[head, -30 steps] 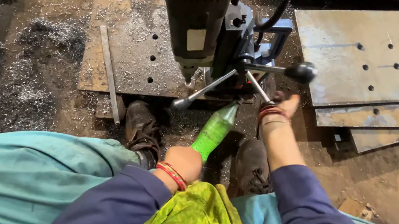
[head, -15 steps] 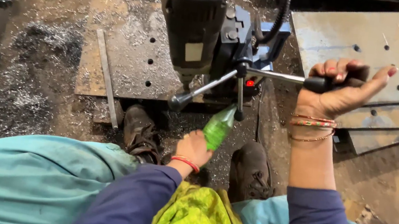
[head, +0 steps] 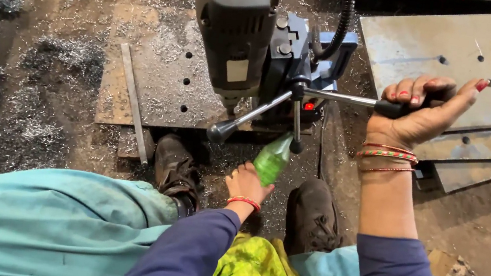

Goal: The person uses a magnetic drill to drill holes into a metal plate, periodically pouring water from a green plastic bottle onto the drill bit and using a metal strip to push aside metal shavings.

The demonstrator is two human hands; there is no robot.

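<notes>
At the black knob of the feed handle (head: 398,108), the right hand (head: 418,114) now closes its grip around the end of one spoke, fingers curled over the top; a second ago that hand sat low beside the drill, half a second ago it was only reaching the knob with fingers spread; the spoke has swung up to lie almost level, which I judge to mean the head of the magnetic drill (head: 241,35) is being fed or lifted by the wheel; the left hand (head: 247,183) holds its grip narrow around the base of a green plastic bottle (head: 272,159), neck tilted up toward the cutter, much as it was earlier, only a little higher; the drill stands on a rusty steel plate (head: 151,80) lying on the floor, just ahead of the person's feet; counted: one drill, three handle spokes, one bottle, two dark shoes (head: 176,167), at least four holes visible in the near plate, one thin steel bar (head: 134,103) across its edge; to the right, a stack of at least three grey plates (head: 462,53) with several holes; metal swarf (head: 24,120) lies heaped at left.
</notes>
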